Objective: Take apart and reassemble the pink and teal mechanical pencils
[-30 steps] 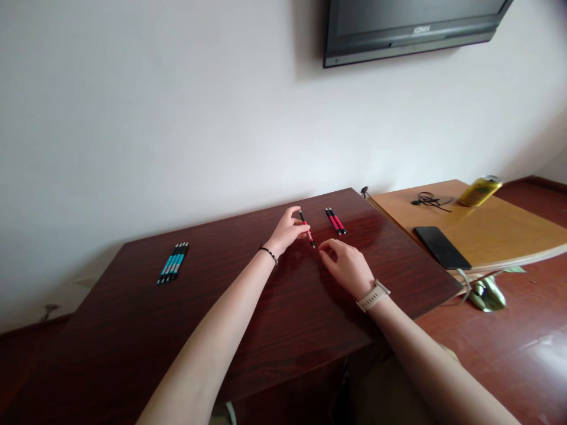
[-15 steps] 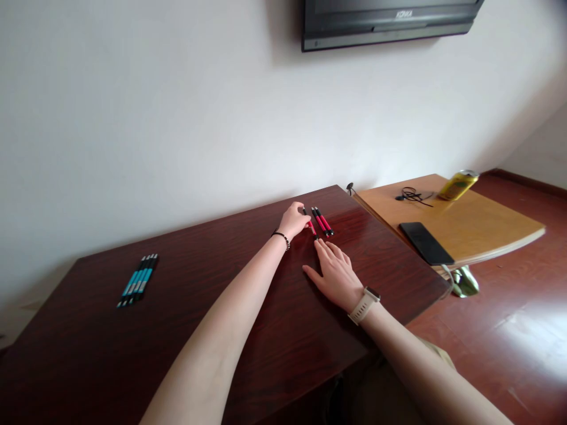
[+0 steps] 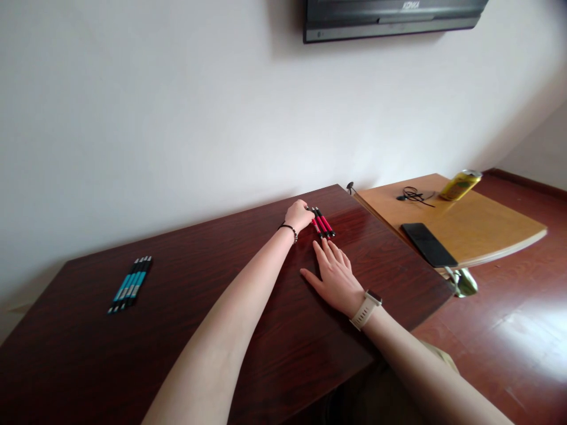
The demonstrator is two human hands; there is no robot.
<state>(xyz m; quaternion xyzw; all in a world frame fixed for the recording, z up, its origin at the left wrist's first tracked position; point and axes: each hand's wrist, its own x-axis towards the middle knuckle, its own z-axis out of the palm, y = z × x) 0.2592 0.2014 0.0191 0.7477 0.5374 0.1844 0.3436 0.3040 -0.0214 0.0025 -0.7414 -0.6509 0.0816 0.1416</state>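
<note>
My left hand (image 3: 300, 216), with a dark beaded bracelet at the wrist, is closed on the upper part of a red pen (image 3: 317, 226). That pen lies close alongside two more red pens (image 3: 325, 222) with black ends. Just below their near ends, my right hand (image 3: 334, 273) rests flat on the dark wood table (image 3: 274, 348), fingers stretched out and thumb apart. Its fingertips are at the near ends of the red pens; whether they touch is hard to see. Far to the left, several blue pens (image 3: 130, 285) lie side by side in a slanted row.
A lower light-wood table (image 3: 496, 230) adjoins on the right. On it are a black phone (image 3: 428, 244), a coiled black cable (image 3: 413, 195) and a yellow can (image 3: 460, 185). A television (image 3: 394, 20) hangs on the wall (image 3: 168, 118) behind.
My left hand has shifted slightly right, bringing its red pen nearer the other two. My right hand stays flat in nearly the same place. The view has shifted slightly.
</note>
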